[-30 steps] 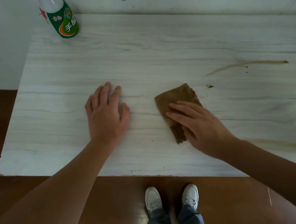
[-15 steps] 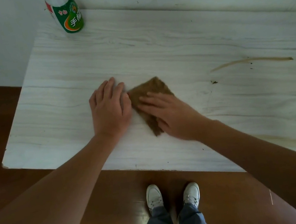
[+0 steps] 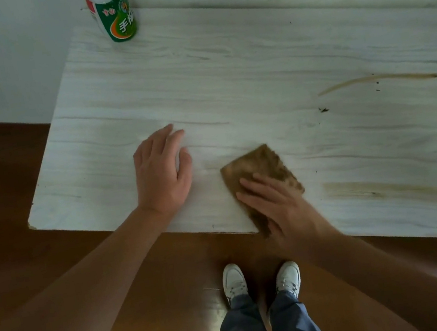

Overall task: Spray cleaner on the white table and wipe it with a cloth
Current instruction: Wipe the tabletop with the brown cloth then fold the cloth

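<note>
The white wood-grain table (image 3: 240,76) fills the middle of the head view. A brown cloth (image 3: 261,170) lies flat near the table's front edge, one corner hanging just over it. My right hand (image 3: 278,207) presses down on the cloth with straight fingers. My left hand (image 3: 163,174) rests flat on the bare tabletop to the left of the cloth, a short gap between them. The cleaner bottle (image 3: 113,13), with a green label, stands upright at the table's far left corner.
A long brown streak (image 3: 375,80) and small dark specks (image 3: 323,110) mark the table at the right; a broader brownish smear (image 3: 387,190) lies near the front right edge. The wall runs behind the table. Below are brown floorboards (image 3: 16,197) and my white shoes (image 3: 261,278).
My right hand has slid the cloth right and toward the front edge, away from my left hand, which it almost touched half a second ago. My left hand stays flat in place.
</note>
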